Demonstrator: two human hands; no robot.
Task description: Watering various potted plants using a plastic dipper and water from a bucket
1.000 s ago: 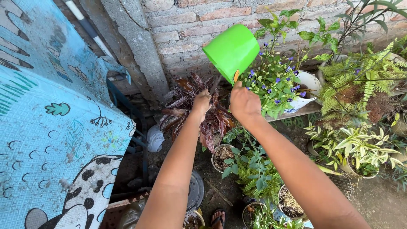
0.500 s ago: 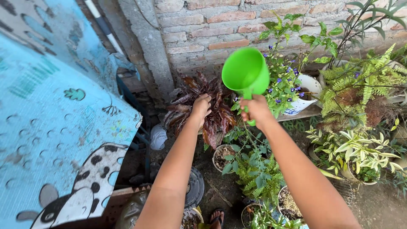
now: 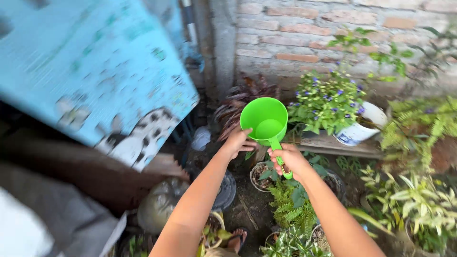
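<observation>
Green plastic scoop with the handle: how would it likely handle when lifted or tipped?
The green plastic scoop looks thin-walled and rigid, so probably light and stiff. The right hand carries it by the narrow handle alone, suggesting little weight; whether it holds water is unclear. With the left hand touching its rim, it seems easy to tilt.

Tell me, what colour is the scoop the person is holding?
Bright green all over, handle included. The scoop shows best in the head view, held by the right hand.
</observation>
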